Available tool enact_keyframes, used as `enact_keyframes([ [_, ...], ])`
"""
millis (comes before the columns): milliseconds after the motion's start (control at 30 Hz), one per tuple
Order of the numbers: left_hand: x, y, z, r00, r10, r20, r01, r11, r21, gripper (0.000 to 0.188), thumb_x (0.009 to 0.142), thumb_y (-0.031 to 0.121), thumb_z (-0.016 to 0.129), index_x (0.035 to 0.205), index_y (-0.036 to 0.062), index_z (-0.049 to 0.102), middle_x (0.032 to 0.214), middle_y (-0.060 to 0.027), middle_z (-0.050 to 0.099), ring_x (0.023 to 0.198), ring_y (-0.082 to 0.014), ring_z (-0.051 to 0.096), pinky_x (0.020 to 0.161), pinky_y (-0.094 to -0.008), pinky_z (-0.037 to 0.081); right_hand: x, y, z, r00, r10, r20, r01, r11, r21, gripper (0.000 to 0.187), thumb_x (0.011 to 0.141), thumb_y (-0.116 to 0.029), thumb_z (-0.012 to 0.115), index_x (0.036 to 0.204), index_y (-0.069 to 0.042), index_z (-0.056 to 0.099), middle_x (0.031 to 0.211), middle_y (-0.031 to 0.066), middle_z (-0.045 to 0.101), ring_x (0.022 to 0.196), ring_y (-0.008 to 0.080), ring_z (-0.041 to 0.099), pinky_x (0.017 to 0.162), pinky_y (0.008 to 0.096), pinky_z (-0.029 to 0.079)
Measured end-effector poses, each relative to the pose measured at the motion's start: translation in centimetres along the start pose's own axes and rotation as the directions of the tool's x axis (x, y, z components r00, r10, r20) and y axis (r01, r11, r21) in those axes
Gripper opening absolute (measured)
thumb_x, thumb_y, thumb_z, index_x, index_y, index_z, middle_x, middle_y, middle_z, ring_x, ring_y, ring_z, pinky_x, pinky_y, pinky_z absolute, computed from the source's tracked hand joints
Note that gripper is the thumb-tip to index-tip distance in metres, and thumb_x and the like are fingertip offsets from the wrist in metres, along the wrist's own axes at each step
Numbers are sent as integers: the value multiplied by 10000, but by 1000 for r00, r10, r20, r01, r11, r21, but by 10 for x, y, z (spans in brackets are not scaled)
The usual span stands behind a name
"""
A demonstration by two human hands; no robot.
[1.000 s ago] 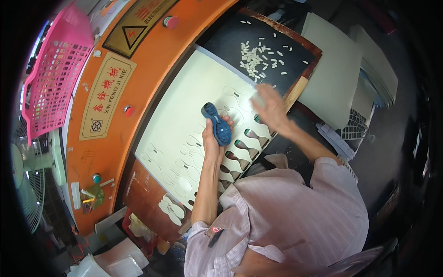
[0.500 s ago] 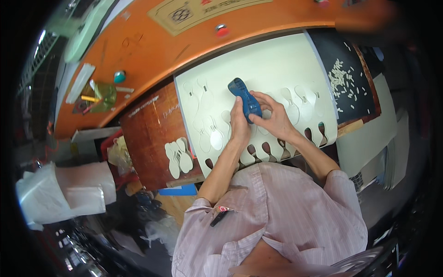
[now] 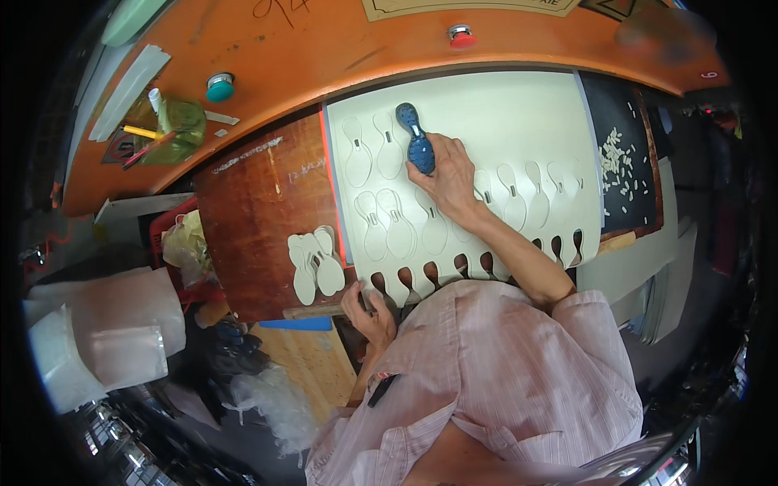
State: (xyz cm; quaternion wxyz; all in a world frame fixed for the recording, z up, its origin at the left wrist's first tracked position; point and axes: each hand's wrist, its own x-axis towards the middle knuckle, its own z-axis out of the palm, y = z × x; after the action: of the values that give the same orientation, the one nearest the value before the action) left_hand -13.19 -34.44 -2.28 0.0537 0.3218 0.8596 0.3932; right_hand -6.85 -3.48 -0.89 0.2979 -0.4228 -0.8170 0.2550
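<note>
My right hand (image 3: 447, 176) grips the near end of a blue sole-shaped cutting die (image 3: 412, 118), thumb on its left and fingers on its right. The die lies on a pale off-white sheet (image 3: 486, 105), to the right of two cut sole outlines in the far row. Rows of sole-shaped cuts with small slots mark the sheet, and its near edge has several sole-shaped holes. My left hand (image 3: 369, 317) is at the sheet's near left corner, fingers loosely bent and apart, with nothing seen in it.
Cut sole pieces (image 3: 316, 257) lie stacked on the brown board (image 3: 243, 219) at left. An orange machine beam (image 3: 324, 61) with a green button (image 3: 220, 87) and a red button (image 3: 461, 36) spans the far side. Small white bits (image 3: 616, 154) lie on a black surface at right.
The die has gone from between both hands down to the sheet, with only my right hand on it. My left hand has let go and moved to the near left edge.
</note>
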Motion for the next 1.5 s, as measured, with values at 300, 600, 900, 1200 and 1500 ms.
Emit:
enact_keyframes([
  [300, 6, -11, 10, 978, -206, 18, 206, 979, -2, 332, 1040, 147, 583, 1268, -91, 631, 1099, -279, 695, 996, -442, 643, 888, -498, 498, -3, 1, 1, 993, 38, 110, -36, 999, -24, 701, 845, -202, 824, 1400, 85, 506, 1347, 256, 590, 1149, 416, 584, 962, 470, 533],
  [600, 97, -31, 67, 989, 9, -148, -3, 999, 43, 314, 1030, 221, 622, 1158, -48, 723, 991, -244, 761, 849, -438, 710, 762, -498, 542, 49, 31, -8, 995, 1, -103, 8, 996, 92, 575, 890, -174, 796, 1369, 41, 561, 1325, 221, 620, 1192, 366, 610, 959, 436, 544],
  [900, 135, -24, 82, 989, 35, -143, -31, 999, 30, 343, 1039, 288, 604, 1157, -9, 728, 972, -271, 744, 875, -469, 698, 786, -527, 526, 30, 144, -231, 504, -11, -864, 50, 999, 16, 156, 1054, -141, 643, 1041, 9, 685, 913, 53, 675, 810, 144, 600, 773, 289, 501],
  [1200, 128, -24, 63, 978, 174, -112, -188, 974, -128, 344, 1045, 292, 616, 1128, -28, 711, 965, -252, 762, 878, -398, 745, 783, -461, 548, -88, 142, -296, 683, 33, -730, -12, 999, 35, 231, 1051, -209, 659, 1068, 19, 697, 876, 40, 635, 800, 124, 586, 755, 284, 498],
  [1500, 130, -11, 59, 974, 187, -130, -207, 964, -168, 351, 1048, 292, 621, 1132, -34, 719, 891, -183, 771, 768, -287, 724, 739, -412, 539, -204, 180, -245, 545, 368, -753, -529, 848, 32, 430, 1019, -351, 653, 1098, 68, 712, 928, 197, 750, 840, 339, 727, 790, 444, 554],
])
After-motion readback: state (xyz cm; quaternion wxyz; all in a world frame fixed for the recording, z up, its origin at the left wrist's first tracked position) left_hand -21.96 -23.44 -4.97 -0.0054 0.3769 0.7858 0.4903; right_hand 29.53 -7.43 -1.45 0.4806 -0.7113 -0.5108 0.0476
